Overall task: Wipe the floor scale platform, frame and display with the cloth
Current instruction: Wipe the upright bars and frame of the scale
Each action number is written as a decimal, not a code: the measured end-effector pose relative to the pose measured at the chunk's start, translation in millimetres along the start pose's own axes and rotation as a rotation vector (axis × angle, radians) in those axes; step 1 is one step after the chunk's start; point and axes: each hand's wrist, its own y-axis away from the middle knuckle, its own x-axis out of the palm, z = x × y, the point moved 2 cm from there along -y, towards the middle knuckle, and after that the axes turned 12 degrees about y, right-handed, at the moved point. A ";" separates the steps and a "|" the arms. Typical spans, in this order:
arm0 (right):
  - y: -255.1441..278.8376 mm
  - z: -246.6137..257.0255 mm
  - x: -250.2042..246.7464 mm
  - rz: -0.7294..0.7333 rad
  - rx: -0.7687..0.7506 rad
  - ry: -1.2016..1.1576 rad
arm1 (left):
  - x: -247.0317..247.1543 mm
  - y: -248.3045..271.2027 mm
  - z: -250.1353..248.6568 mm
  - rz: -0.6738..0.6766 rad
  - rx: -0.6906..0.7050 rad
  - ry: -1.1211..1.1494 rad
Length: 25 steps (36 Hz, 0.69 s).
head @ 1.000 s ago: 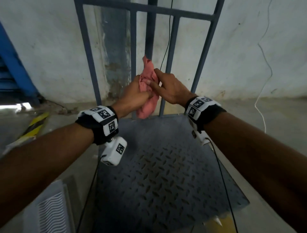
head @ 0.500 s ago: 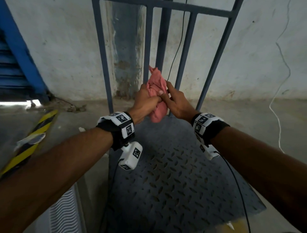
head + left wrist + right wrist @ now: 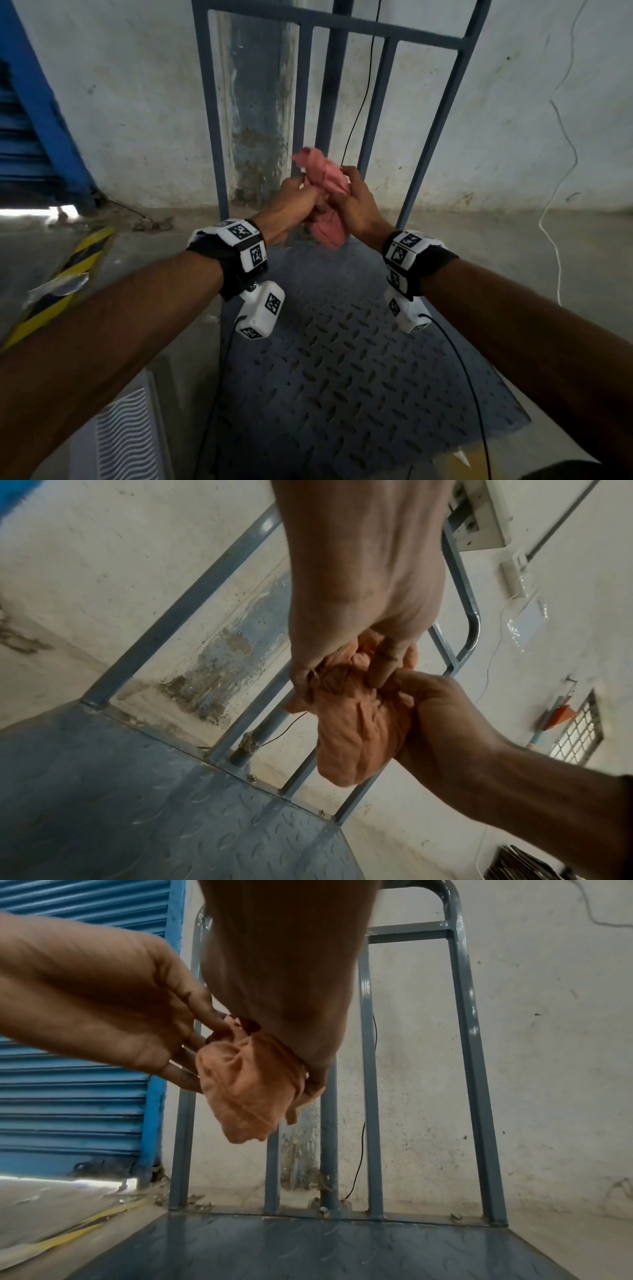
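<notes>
Both hands hold a bunched pink cloth (image 3: 323,192) in front of the scale's grey-blue upright frame (image 3: 371,113), above the far edge of the diamond-plate platform (image 3: 342,370). My left hand (image 3: 303,198) pinches the cloth's upper folds from the left. The right hand (image 3: 344,193) wraps it from the right, and the loose end hangs below. In the left wrist view the left hand (image 3: 346,666) nips the cloth (image 3: 359,731) beside the right hand (image 3: 441,707). In the right wrist view the cloth (image 3: 246,1088) hangs from the right hand (image 3: 308,1085), with the left hand (image 3: 202,1042) touching it. A pale box (image 3: 486,512) sits near the frame's top.
A stained white wall stands close behind the frame. A blue roller shutter (image 3: 24,137) is at the left, and a yellow-black strip (image 3: 58,277) lies on the floor. A white ribbed panel (image 3: 120,435) is at the lower left. A white cable (image 3: 561,171) hangs at the right, and a black wire (image 3: 359,102) runs behind the bars.
Both hands kept hold of the cloth and worked it into a tighter bundle. The right hand shifted from on top of it to its right side. The head view swung left.
</notes>
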 end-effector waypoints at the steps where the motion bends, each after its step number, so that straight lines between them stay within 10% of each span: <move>1: 1.5 0.9 -0.5 -0.011 -0.018 0.020 | 0.5 1.2 -1.3 -0.003 0.000 -0.005; 25: -4.5 36.7 -34.7 -0.019 0.082 -0.152 | 8.9 37.7 -44.9 -0.005 0.016 0.097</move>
